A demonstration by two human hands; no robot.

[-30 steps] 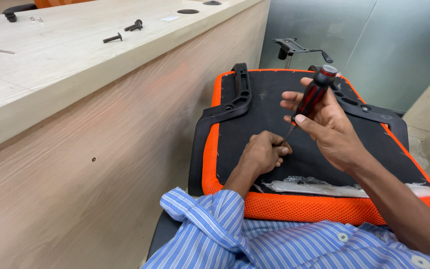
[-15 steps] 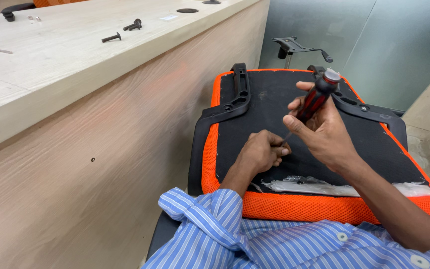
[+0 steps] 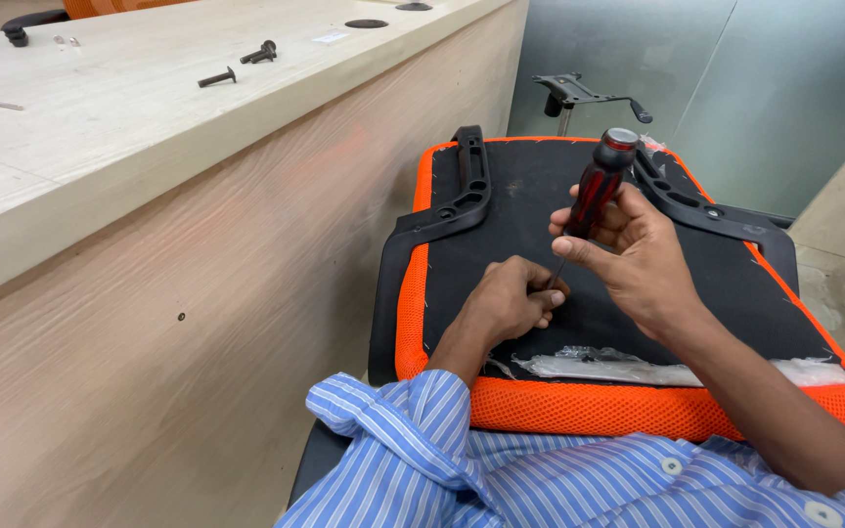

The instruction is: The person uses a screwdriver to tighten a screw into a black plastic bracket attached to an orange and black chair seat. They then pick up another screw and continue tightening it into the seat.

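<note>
Right hand grips the screwdriver, shaft slanting down-left to its tip at the left hand, whose curled fingers pinch there on the seat.

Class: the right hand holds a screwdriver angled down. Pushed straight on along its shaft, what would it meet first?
Most likely the left hand, closed around the tip of the screwdriver that the right hand grips; beneath it lies the black seat underside.
</note>
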